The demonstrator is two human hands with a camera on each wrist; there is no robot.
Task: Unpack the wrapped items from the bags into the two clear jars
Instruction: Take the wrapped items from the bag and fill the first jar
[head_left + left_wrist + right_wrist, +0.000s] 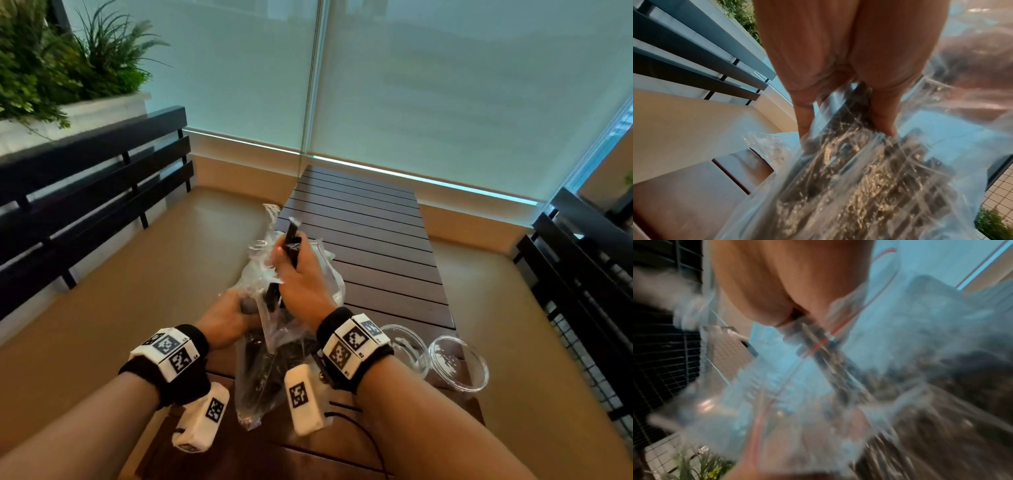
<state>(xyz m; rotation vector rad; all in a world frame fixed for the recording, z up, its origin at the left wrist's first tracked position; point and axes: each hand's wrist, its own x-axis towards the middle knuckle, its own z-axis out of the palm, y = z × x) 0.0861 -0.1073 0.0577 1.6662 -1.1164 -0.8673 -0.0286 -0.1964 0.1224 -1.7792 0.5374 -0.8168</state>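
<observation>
Nearest the head camera: two bare forearms, each wrist banded in black with white coded marker blocks. Left hand [228,317] low at the counter's [380,246] near-left edge, fingers curled around the crumpled side of a clear plastic bag [270,363]; the left wrist view shows thumb and fingers [882,120] pinching the film over dark wrapped items inside. Left grip narrow, holding the bag. Right hand [299,274] raised above the bag's mouth, fist closed around a bundle of slim black wrapped items [294,241] whose tops stand upright above the knuckles and whose lower ends poke out beneath the palm toward the bag. Right grip tight, holding those items. Right wrist view badly blurred; a red seal line across clear film is all that reads. More dark items remain in the bag, which lies on the counter's near end. Two clear jars [457,365] stand side by side, open-topped, just right of the right wrist, near the counter's right edge; contents cannot be told. Dark slatted benches [85,192] left and right; green plants [58,58] upper left.
</observation>
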